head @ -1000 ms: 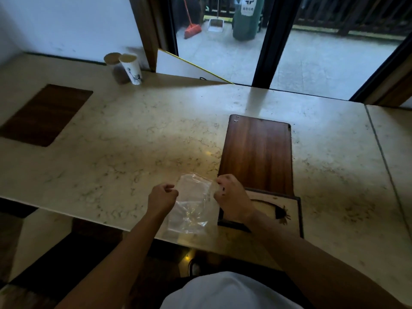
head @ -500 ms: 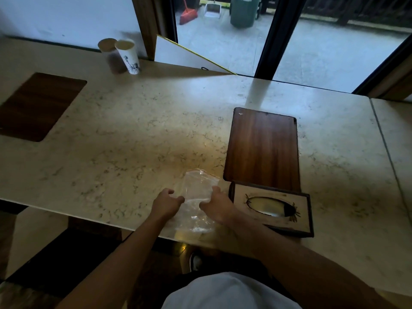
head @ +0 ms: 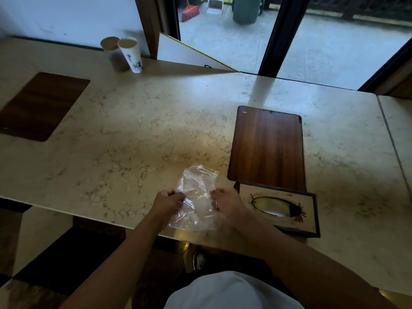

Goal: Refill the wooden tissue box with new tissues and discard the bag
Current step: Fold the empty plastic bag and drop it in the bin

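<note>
A clear, crumpled plastic bag (head: 196,197) lies flat on the marble table near its front edge. My left hand (head: 167,202) pinches the bag's left side and my right hand (head: 227,202) pinches its right side. Just right of my right hand stands the wooden tissue box (head: 278,211), its light lid showing an oval slot that looks dark inside. No tissues can be seen in the slot or on the table.
A dark wooden inlay panel (head: 267,148) lies behind the box, and another wooden panel (head: 40,105) is at the far left. Two paper cups (head: 124,54) stand at the table's back. Outside the glass door are a green bin (head: 247,7), broom and dustpan.
The bag has come down from an upright hold to lie flat on the table. Both hands slid toward its near half, and the tissue box is now fully uncovered.
</note>
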